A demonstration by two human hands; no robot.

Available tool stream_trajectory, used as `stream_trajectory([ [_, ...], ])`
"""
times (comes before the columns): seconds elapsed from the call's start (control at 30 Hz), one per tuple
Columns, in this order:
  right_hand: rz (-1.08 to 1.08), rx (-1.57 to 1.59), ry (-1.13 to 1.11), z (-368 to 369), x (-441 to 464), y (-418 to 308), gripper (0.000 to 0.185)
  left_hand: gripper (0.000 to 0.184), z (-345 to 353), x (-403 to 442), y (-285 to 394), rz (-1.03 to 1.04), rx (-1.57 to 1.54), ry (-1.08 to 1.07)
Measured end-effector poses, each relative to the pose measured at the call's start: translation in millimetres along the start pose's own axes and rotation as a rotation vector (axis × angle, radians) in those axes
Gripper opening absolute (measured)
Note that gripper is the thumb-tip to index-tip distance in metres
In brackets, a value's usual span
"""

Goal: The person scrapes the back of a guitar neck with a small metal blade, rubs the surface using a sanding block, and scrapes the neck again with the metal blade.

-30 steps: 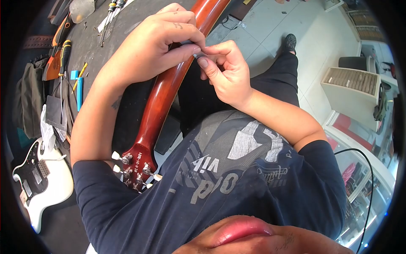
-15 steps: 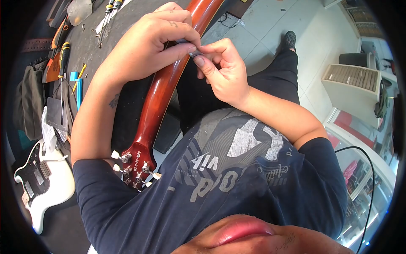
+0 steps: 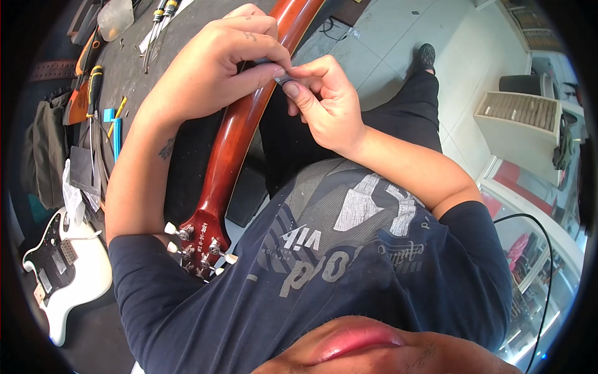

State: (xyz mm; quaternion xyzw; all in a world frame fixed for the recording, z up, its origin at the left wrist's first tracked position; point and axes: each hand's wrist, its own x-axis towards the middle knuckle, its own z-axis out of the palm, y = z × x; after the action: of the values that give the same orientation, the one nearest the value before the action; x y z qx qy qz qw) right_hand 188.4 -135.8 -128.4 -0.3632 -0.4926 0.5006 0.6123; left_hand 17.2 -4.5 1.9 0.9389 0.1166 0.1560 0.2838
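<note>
A guitar with a glossy reddish-brown neck (image 3: 232,134) lies with its back side showing, its headstock (image 3: 205,234) and metal tuners toward my body. Over the neck, my left hand (image 3: 246,59) is closed, thumb and finger pinching a small grey strip-like piece (image 3: 283,79). My right hand (image 3: 325,100) pinches the same piece from the other side, thumb against its edge. Fingers cover most of the piece, so its exact kind is unclear. Both hands meet just above the neck's edge.
A white electric guitar body (image 3: 81,268) with a black pickguard lies on the dark workbench (image 3: 134,93) at left. Screwdrivers (image 3: 94,90), a blue tool (image 3: 116,134) and a dark cloth (image 3: 47,149) are beside my left arm. A beige cabinet (image 3: 517,124) and glass case (image 3: 529,249) stand at right.
Both hands have shifted very slightly left, still pinching the small grey piece. The guitar's position looks nearly the same.
</note>
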Motion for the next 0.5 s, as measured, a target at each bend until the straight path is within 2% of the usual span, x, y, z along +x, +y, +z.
stream_trajectory([
  [0.5,0.011,0.045,-0.010,0.4,0.8,0.9,0.014,0.016,1.1,-4.2,-7.5,0.006,-0.017,0.009],
])
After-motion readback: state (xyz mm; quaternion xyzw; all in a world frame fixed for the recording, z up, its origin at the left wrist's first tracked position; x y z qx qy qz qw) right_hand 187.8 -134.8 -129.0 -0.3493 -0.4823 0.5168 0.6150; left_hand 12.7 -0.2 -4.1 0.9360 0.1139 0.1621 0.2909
